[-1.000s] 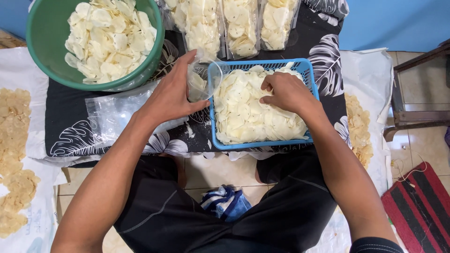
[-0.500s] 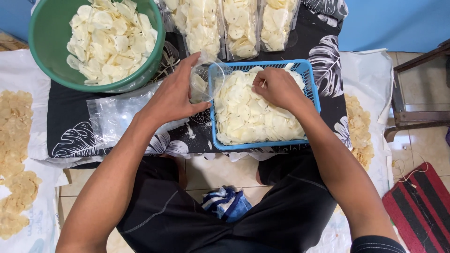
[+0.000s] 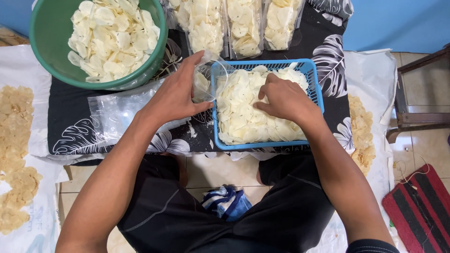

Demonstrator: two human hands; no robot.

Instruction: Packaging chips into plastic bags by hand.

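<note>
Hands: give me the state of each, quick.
Left hand: closed on the open clear plastic bag, holding it beside the blue basket.
Right hand: fingers curled on the pale chips in the basket; grasp cannot be told.

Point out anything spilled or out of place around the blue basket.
A few pale chip crumbs lie loose on the black leaf-print cloth, just left of the blue basket, below the left hand. Nothing else stands out.

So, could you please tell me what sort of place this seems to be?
Probably a home or small workshop where chips are packed by hand. A green basin and a blue basket hold pale raw chips, filled clear bags lie behind, and more chips are spread on sheets over a tiled floor.
</note>
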